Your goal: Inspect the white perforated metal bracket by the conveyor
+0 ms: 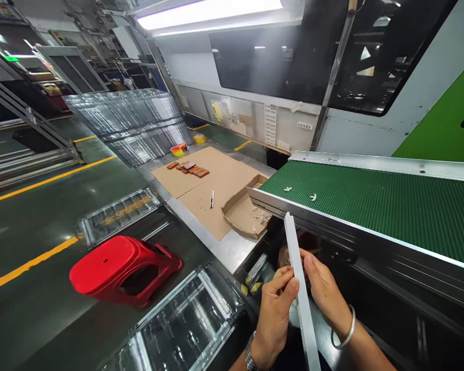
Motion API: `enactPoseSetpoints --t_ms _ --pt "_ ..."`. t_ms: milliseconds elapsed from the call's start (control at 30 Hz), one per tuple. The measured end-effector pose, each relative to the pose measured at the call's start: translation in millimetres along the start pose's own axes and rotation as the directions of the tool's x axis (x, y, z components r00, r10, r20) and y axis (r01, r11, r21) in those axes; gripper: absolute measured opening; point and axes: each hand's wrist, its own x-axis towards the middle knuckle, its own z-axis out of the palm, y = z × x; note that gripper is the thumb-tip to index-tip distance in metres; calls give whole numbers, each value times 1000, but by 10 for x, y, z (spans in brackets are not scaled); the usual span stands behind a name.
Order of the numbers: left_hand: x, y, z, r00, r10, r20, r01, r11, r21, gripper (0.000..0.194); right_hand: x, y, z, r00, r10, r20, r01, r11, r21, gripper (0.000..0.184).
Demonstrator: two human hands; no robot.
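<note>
Factory floor, dark green with yellow lines; steel workbench (232,247) at centre carrying cardboard sheets (212,180), a torn cardboard tray (242,211) and tape rolls (178,150). Green conveyor belt (390,206) fills the right of the frame. Red stool (119,270) lies tipped at lower left, clear plastic trays (185,324) beside it. At bottom centre, your left hand (274,314) and right hand (325,293) both pinch a long white strip (299,288), fingers closed on it from either side, its top end rising to the conveyor edge.
</note>
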Motion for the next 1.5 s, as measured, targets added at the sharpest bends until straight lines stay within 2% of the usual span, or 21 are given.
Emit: enactPoseSetpoints --t_ms 167,267,367,600,733,933,1067,1267,1500 --pt "-8 -18 -6 1000 -2 3 2 1000 1 26 -70 51 29 999 -5 46 5 1000 -2 54" --pt "-7 -31 -19 1000 -11 13 11 1000 -12 25 -197 171 14 997 -10 78 12 1000 -17 60" --pt "-3 -41 -35 999 -29 16 29 999 -31 25 -360 296 -8 990 9 141 -6 1000 -19 58" --pt "24 -20 -53 998 -61 -12 61 997 -39 23 -620 400 -55 957 12 290 -59 986 155 60" --pt "43 -4 -48 997 -79 -8 78 994 -71 20 -682 408 -81 959 56 278 -121 968 222 66" --pt "42 16 -57 997 -74 17 75 992 -101 18 -726 426 -99 953 46 298 -121 963 241 66" --pt "33 32 -52 997 -73 23 75 991 -114 18 -760 471 -105 955 19 295 -80 977 196 65" --pt "-7 25 -40 985 -167 -32 158 969 -188 25 -795 514 -99 972 -16 233 -5 996 88 63" --pt "-1 21 6 992 -96 -86 85 989 -124 19 -783 525 -48 975 -71 212 82 996 -45 63"
